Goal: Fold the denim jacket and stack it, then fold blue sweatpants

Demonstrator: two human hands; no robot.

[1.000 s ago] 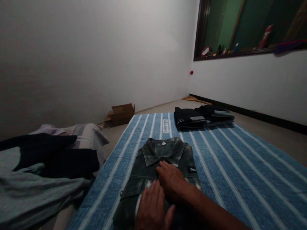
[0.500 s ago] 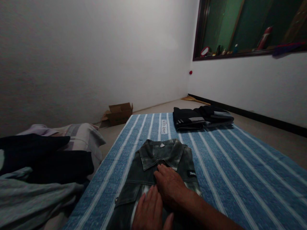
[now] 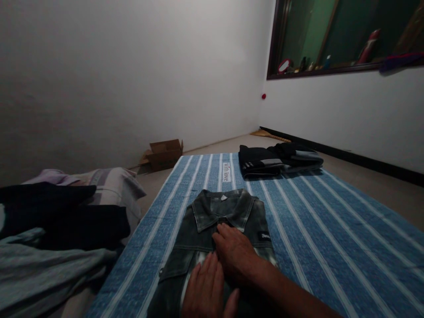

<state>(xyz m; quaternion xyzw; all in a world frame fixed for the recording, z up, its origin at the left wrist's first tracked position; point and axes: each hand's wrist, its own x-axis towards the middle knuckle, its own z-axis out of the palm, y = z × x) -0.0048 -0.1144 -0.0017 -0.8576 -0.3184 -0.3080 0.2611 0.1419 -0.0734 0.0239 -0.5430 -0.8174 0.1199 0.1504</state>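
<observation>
A dark grey-green collared shirt (image 3: 185,238) lies folded on the blue-and-white striped cloth (image 3: 159,216), its collar pointing away from me. My right hand (image 3: 236,249) rests on the front placket just below the collar, fingers curled at the fabric edge; its fingertips press on the cloth, and what they grip, if anything, is hidden. Flat on the shirt's chest, nearer to me, lies my left hand (image 3: 207,285), fingers stretched out and the thumb apart. The two hands almost touch. The lower part of the shirt runs out of view.
Folded black and grey garments (image 3: 261,162) lie at the far right of the striped cloth. A heap of loose clothes (image 3: 66,225) is to the left. On the floor behind stands an open cardboard box (image 3: 164,155). A window ledge (image 3: 318,73) holds small items.
The view has tilted slightly, so everything sits a little higher in the picture. Both hands stay in nearly the same place on the shirt.
</observation>
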